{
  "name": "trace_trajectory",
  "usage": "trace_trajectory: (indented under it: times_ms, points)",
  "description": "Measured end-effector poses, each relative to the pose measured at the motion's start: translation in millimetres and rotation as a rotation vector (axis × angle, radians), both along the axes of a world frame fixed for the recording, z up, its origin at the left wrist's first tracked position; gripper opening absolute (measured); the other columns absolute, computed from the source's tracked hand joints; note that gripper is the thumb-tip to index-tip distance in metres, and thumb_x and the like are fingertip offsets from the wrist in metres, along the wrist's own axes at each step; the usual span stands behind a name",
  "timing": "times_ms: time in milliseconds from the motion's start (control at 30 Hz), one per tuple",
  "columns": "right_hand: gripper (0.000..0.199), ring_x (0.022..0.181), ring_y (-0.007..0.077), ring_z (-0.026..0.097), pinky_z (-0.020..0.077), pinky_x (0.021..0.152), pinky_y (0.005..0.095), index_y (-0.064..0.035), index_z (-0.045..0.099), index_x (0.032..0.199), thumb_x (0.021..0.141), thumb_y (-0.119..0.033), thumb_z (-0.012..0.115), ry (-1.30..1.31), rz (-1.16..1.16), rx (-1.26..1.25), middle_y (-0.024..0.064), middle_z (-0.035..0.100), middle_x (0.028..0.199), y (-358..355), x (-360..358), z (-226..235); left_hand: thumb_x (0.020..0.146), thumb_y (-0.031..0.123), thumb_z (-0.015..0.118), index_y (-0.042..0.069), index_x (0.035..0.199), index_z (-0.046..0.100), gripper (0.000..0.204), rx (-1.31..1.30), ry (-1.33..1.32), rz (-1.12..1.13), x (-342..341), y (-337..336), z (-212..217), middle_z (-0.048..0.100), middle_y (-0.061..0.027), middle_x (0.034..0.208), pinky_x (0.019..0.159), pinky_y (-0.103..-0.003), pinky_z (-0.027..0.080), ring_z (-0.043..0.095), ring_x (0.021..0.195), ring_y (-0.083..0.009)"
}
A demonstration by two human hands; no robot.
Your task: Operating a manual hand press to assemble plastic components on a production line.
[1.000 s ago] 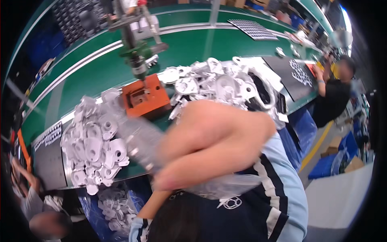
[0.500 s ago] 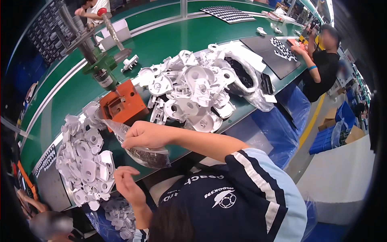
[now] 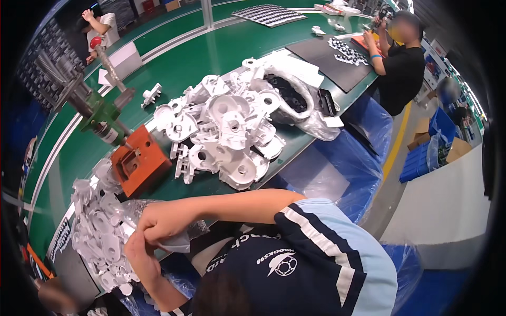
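Note:
My right hand [image 3: 164, 220] is closed on a clear plastic bag [image 3: 179, 242], which shows on both sides of it at the bench's near edge. My left hand [image 3: 139, 258] comes up from below and meets the right at the fingertips. Its fingers are bent together, and whatever they pinch is hidden. White moulded plastic parts [image 3: 103, 237] lie heaped just left of both hands. Beyond the hands sits an orange fixture block [image 3: 139, 163] under a green hand press [image 3: 103, 118]. A larger pile of white parts [image 3: 226, 126] spreads to the right of the block.
An open plastic bag with dark contents [image 3: 290, 95] lies beside the large pile, near a black tray [image 3: 327, 102]. A dark mat [image 3: 321, 58] holds small black-and-white pieces. Blue plastic-lined bins [image 3: 342, 168] stand along the bench's right side. Co-workers sit far right, far left and near lower left.
My left hand has risen to meet the right hand. The right hand has moved left and down with the bag. The view has shifted, so the bench sits further left.

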State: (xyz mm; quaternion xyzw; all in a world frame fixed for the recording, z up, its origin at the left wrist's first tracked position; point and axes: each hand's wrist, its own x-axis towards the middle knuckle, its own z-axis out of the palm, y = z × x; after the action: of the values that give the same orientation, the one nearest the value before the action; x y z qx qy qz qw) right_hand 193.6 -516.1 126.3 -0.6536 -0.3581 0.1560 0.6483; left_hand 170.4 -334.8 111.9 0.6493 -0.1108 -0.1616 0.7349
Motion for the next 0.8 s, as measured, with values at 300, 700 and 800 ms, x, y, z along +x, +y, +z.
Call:
trace_trajectory:
  times_ms: [300, 700, 800]
  points:
    - [0.021, 0.047, 0.0178, 0.047, 0.0384, 0.05, 0.0342, 0.0035, 0.056, 0.065, 0.07, -0.017, 0.053, -0.112, -0.108, 0.06, 0.0141, 0.053, 0.053, 15, -4, -7, 0.094, 0.026, 0.041, -0.004, 0.105, 0.052, 0.033, -0.192, 0.005, -0.022, -3, 12, -7, 0.059, -0.0095, 0.093, 0.066, -0.026, 0.046, 0.058, 0.082, -0.0158]
    - [0.027, 0.055, 0.007, 0.053, 0.0391, 0.049, 0.0235, 0.002, 0.056, 0.064, 0.083, -0.015, 0.052, 0.344, 0.018, 0.308, 0.0015, 0.055, 0.057, 7, -17, -3, 0.094, 0.017, 0.044, 0.005, 0.081, 0.045, 0.017, -0.309, 0.028, 0.249, -13, -5, -13, 0.039, 0.0024, 0.057, 0.031, -0.016, 0.024, 0.031, 0.039, -0.0026]
    - [0.026, 0.054, 0.0063, 0.053, 0.0383, 0.048, 0.0223, 0.0011, 0.057, 0.063, 0.084, -0.014, 0.051, 0.385, -0.028, 0.393, 0.0012, 0.054, 0.056, 7, -21, -6, 0.094, 0.017, 0.045, 0.007, 0.078, 0.043, 0.019, -0.32, 0.0, 0.376, -16, -19, -15, 0.037, 0.0027, 0.057, 0.031, -0.016, 0.023, 0.03, 0.039, -0.0027]
